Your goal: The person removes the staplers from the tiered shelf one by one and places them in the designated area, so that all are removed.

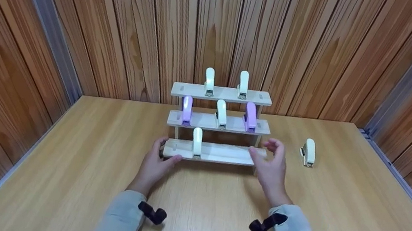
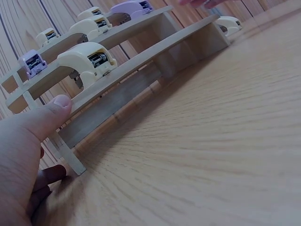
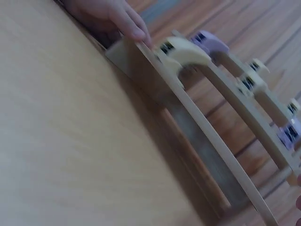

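Observation:
A three-tier wooden display rack (image 1: pixel 228 154) stands on the table. My left hand (image 1: pixel 155 166) grips the left end of its lowest shelf, the thumb on the front edge and the other fingers round the side. By the right end of that shelf is my right hand (image 1: pixel 272 172), fingers apart and holding nothing; whether its thumb touches the board I cannot tell. One white stapler (image 1: pixel 196 143) stands on the lowest shelf, left of its middle. The middle shelf carries a purple stapler (image 1: pixel 187 110), a white stapler (image 1: pixel 221 114) and another purple stapler (image 1: pixel 250 117).
Two white staplers, one left (image 1: pixel 209 81) and one right (image 1: pixel 243 84), stand on the top shelf. Another white stapler (image 1: pixel 309 152) rests on the table (image 1: pixel 198 213) to the right of the rack. Wood-panelled walls (image 1: pixel 141 31) enclose the back and sides.

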Available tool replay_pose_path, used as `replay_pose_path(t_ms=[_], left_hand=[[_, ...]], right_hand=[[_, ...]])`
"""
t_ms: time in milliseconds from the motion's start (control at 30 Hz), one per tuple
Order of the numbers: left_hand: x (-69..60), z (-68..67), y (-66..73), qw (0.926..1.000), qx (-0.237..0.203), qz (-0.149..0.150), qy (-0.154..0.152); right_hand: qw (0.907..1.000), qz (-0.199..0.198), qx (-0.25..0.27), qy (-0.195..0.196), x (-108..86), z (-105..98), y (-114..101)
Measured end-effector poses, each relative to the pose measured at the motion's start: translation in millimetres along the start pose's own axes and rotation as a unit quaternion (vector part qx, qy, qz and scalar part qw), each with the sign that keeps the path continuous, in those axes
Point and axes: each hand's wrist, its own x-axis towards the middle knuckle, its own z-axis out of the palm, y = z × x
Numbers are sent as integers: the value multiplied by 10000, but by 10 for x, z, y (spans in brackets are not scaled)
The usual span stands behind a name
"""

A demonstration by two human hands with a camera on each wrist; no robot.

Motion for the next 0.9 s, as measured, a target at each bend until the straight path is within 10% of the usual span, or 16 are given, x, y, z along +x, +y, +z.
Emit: replay_pose_path(t_ms=[900], left_hand=[[48, 32, -36, 9997, -40, 111, 214]], right_hand=[[9928, -360, -101, -1142, -410, 1128, -165]])
